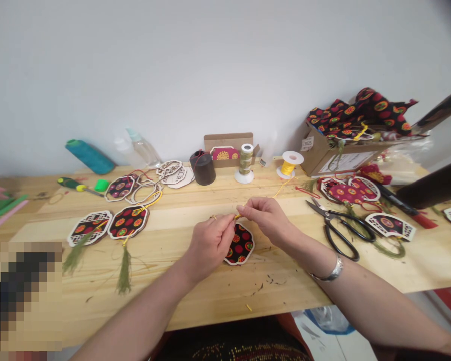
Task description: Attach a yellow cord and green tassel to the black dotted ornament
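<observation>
Two hands meet over the middle of the wooden table [210,301], both pinched shut on a thin yellow cord [237,216]: the left hand [210,244] grips it between thumb and fingertips, and the right hand [266,216] nips it just beside, the fingertips of the two nearly touching. The cord runs on from the right hand up toward a yellow spool [289,166] standing farther back on the table. Directly under the hands, partly hidden by the left one, lies a fabric ornament [241,244], black with red and orange dots and a pale rim, flat on the wood. To the right of that ornament lie black scissors [340,226], their blades apart, and past them more ornaments and a cardboard box [325,153] heaped with the same dotted cloth. To the left of the ornament lie two finished pieces with green tassels [108,225], and behind them a screwdriver with a green handle [77,186] and a teal cone of thread [90,156]. Behind the ornament, toward the wall, stand a dark spool [203,168] and a green-wound spool [245,163]. A bracelet [329,273] sits on the right wrist.
</observation>
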A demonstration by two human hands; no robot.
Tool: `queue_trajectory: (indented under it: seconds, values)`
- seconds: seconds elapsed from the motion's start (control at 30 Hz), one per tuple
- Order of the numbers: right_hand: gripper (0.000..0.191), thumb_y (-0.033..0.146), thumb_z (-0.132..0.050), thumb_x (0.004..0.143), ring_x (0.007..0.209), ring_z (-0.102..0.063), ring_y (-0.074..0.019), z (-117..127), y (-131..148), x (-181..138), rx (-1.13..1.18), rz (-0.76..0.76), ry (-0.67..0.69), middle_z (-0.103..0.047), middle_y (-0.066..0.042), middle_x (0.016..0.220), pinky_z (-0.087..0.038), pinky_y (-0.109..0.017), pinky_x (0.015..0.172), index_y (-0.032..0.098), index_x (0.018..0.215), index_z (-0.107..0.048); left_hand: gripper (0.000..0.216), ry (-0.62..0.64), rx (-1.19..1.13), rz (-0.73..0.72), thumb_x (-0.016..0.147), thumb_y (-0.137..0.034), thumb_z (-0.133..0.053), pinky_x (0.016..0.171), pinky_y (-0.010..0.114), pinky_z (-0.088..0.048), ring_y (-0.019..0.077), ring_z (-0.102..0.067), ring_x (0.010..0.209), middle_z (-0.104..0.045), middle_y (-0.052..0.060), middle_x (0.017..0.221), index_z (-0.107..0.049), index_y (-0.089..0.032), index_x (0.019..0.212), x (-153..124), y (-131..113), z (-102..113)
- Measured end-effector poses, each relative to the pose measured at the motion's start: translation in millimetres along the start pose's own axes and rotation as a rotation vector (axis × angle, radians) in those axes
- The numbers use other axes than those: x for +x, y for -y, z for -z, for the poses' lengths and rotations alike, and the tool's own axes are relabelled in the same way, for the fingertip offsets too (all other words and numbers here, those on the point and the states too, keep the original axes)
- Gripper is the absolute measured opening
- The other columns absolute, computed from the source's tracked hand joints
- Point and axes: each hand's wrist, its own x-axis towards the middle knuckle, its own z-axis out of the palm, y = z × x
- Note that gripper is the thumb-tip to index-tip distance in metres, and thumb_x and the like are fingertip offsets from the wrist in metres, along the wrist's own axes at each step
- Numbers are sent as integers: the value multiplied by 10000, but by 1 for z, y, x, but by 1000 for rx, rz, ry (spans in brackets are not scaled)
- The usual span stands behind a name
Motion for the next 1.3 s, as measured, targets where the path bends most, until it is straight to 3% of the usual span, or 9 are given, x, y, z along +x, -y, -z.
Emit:
queue_trajectory:
  seconds: [0.33, 0.5, 0.63, 0.7, 0.8, 1.0, 1.07, 1.13, 1.3]
  values:
    - [322, 425, -635, 703, 501, -333, -68, -1, 1, -1, -17, -8, 16, -435, 53, 522, -274, -224, 494, 156, 569, -521, 222, 125, -90, 110, 893, -167, -426, 603, 253, -442, 132, -585, 617, -664, 35, 701, -648, -162, 907, 1, -3, 5]
    - [314, 407, -637, 704, 509, -345, -69, -1, 1, -1, 7, 15, 11, -440, 49, 527, -277, -227, 506, 152, 560, -524, 214, 107, -195, 212, 880, -209, -463, 636, 260, -454, 142, -601, 654, -683, 40, 729, -675, -172, 876, 2, -4, 3]
    - [308, 406, -640, 698, 509, -332, -69, 4, -1, 5, 9, 46, -19, -430, 53, 525, -271, -231, 512, 152, 561, -533, 184, 155, -463, 489, 832, -271, -530, 565, 236, -454, 122, -571, 587, -666, 16, 672, -688, -180, 802, 8, -4, 7]
    - [320, 425, -635, 695, 507, -320, -70, 10, -1, 8, 10, 53, -57, -413, 57, 518, -260, -232, 506, 155, 562, -525, 233, 241, -608, 659, 819, -299, -535, 430, 207, -368, 80, -449, 432, -609, -2, 565, -661, -166, 675, 11, -3, 10]
    - [323, 441, -629, 692, 513, -315, -75, 17, -1, 13, 11, 44, -118, -399, 58, 512, -248, -232, 500, 158, 580, -523, 241, 310, -718, 807, 786, -328, -569, 355, 192, -222, 45, -302, 351, -555, -16, 500, -656, -146, 654, 14, 0, 12]
    - [304, 420, -630, 702, 483, -284, -65, 22, 0, 16, -35, 50, -137, -385, 65, 512, -217, -229, 472, 166, 596, -501, 207, 333, -738, 773, 763, -321, -607, 423, 195, -313, 83, -448, 435, -564, -6, 481, -685, -149, 679, 12, 1, 15]
    - [322, 441, -630, 712, 471, -264, -63, 28, 6, 15, -86, 48, -58, -358, 74, 496, -207, -225, 461, 170, 595, -502, 221, 387, -767, 761, 767, -333, -608, 414, 200, -312, 90, -464, 435, -615, 23, 513, -697, -148, 688, 12, 0, 16]
    - [338, 468, -639, 713, 475, -270, -64, 41, 15, 12, -126, 52, 118, -363, 74, 498, -219, -219, 460, 168, 605, -525, 253, 409, -815, 766, 767, -360, -609, 388, 199, -280, 80, -435, 408, -658, 58, 553, -703, -141, 682, 13, 0, 17]
    - [260, 399, -690, 687, 588, -465, -103, 76, 42, 0, -216, 94, 786, -545, 17, 611, -396, -238, 581, 155, 626, -624, 268, 162, -882, 839, 740, -379, -639, 365, 185, -188, 35, -298, 380, -687, 80, 618, -718, -124, 760, 16, 6, 14]
